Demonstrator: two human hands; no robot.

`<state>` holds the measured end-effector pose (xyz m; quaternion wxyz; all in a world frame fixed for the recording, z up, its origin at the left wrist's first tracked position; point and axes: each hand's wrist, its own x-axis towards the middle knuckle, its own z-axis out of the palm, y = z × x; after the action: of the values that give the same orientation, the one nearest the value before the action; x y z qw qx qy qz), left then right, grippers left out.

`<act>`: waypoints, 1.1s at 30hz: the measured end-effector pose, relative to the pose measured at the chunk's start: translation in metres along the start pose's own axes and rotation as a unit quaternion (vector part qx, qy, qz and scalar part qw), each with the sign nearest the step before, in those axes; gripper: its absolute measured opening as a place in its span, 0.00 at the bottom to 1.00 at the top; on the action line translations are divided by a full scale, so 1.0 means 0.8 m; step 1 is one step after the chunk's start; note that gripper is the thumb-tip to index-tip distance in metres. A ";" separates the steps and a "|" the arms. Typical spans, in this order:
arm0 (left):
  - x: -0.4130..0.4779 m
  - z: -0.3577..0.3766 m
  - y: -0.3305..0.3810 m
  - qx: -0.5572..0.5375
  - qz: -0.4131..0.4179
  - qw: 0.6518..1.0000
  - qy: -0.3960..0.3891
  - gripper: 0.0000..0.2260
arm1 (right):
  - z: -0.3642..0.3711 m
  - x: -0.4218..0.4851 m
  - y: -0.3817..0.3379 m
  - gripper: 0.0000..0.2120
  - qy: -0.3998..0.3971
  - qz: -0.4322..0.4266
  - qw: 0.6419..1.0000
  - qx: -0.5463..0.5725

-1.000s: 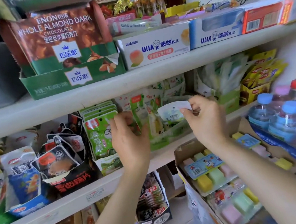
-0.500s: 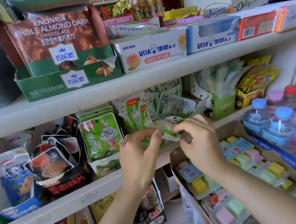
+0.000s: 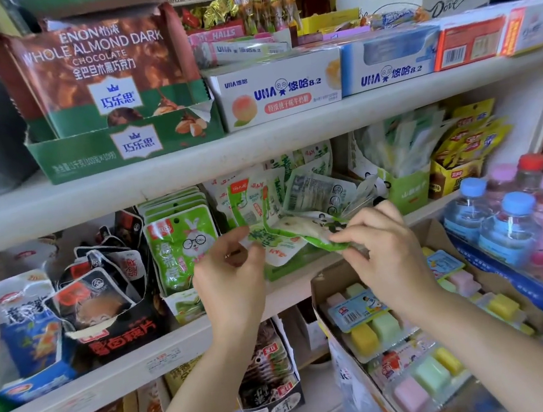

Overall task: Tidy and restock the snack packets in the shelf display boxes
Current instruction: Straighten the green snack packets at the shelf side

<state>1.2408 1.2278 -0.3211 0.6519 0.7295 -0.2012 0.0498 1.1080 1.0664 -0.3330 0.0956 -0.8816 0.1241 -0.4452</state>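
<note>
Packets [image 3: 289, 234] hang pinched between left hand [image 3: 230, 280] and right hand [image 3: 385, 254].

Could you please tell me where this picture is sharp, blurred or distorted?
Head view: the almond chocolate box and the held green packets are sharp; the water bottles at right smear; the upper shelf bows slightly, wide-angle distortion.

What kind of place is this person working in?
Probably a small convenience shop: white shelves crowded with open display boxes like the green cardboard almond-chocolate box, clear plastic water bottles with blue caps, and the left hand and right hand pinching green-and-white snack packets.
</note>
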 end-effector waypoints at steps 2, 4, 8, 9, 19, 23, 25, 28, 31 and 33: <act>0.003 -0.001 -0.001 -0.002 0.004 1.000 0.012 0.11 | -0.003 0.000 0.005 0.06 0.013 0.018 1.000 0.002; 0.004 -0.004 0.000 -0.005 0.013 1.000 0.014 0.12 | -0.003 -0.001 0.004 0.05 0.021 0.039 0.999 0.011; 0.005 -0.014 0.001 -0.036 0.023 0.999 0.022 0.13 | 0.001 0.003 -0.009 0.02 0.057 0.057 0.997 0.009; 0.005 -0.017 0.003 -0.048 0.018 0.998 0.021 0.13 | 0.003 0.005 -0.013 0.02 0.068 0.053 0.996 0.010; 0.023 -0.043 0.015 -0.091 -0.013 0.996 0.001 0.33 | 0.019 0.010 -0.031 0.14 0.012 0.044 0.994 0.101; 0.038 -0.048 0.004 -0.109 -0.050 0.990 0.076 0.24 | 0.027 0.008 -0.035 0.13 -0.021 0.033 0.996 0.079; 0.032 -0.044 -0.002 -0.098 -0.078 0.990 0.065 0.15 | 0.029 0.009 -0.037 0.13 -0.041 0.030 0.995 0.090; 0.010 -0.030 -0.009 -0.103 -0.101 0.989 0.024 0.08 | 0.031 0.011 -0.038 0.13 -0.047 0.032 0.994 0.097; 0.005 -0.017 -0.010 -0.104 -0.117 0.988 0.016 0.06 | 0.033 0.010 -0.038 0.14 -0.042 0.037 0.993 0.102; 0.012 -0.013 -0.006 -0.124 -0.110 0.985 0.039 0.04 | 0.034 0.009 -0.038 0.14 -0.026 0.048 0.991 0.120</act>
<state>1.2534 1.2363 -0.3213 0.7459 0.6584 -0.0989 -0.0191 1.1380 1.0946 -0.3350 0.2251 -0.8680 0.1094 -0.4288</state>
